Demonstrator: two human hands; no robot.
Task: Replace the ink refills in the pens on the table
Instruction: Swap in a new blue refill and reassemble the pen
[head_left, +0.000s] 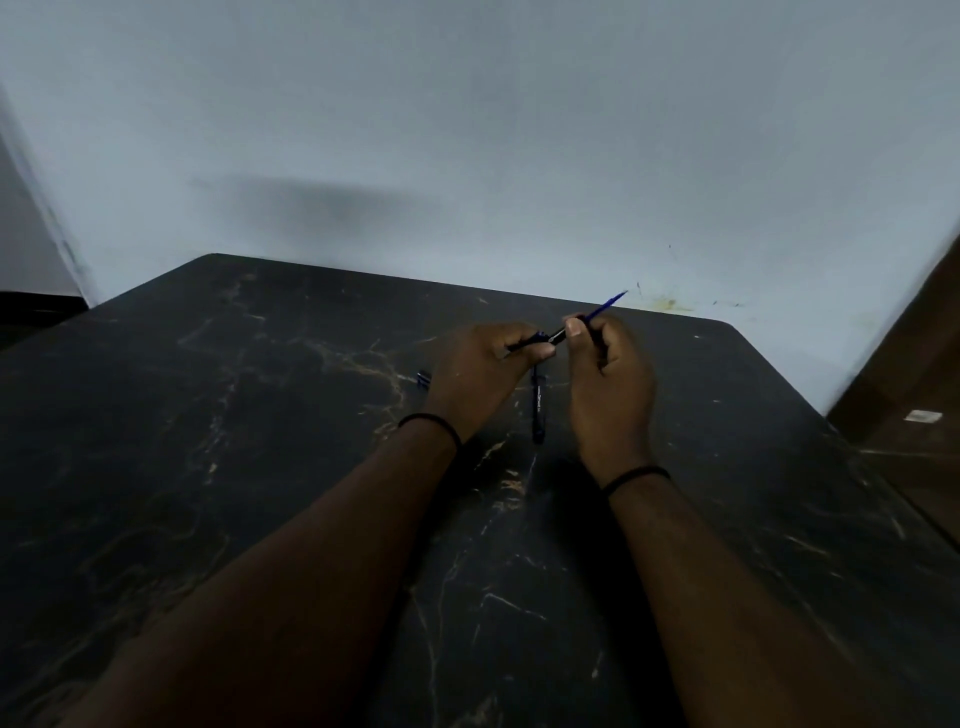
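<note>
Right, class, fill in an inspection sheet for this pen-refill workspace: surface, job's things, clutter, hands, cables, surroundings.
Surface: dark marbled table, pale veins, against the wall.
Job's things: blue refill sticking up and right from the pen barrel; another dark pen lying between the wrists; small blue piece left of the left hand.
Clutter: nothing seen.
Hands: left hand grips the barrel; right hand pinches the refill; black band on each wrist.
Cables: nothing seen.
Surroundings: pale wall, yellowish stain; brown panel at right.

The scene is dim and underexposed. A soft, broad shadow falls on the wall (322, 202). The dark table (208, 415) shows no glare. Wide-angle distortion bends the frame edges; the corners are blurred.
</note>
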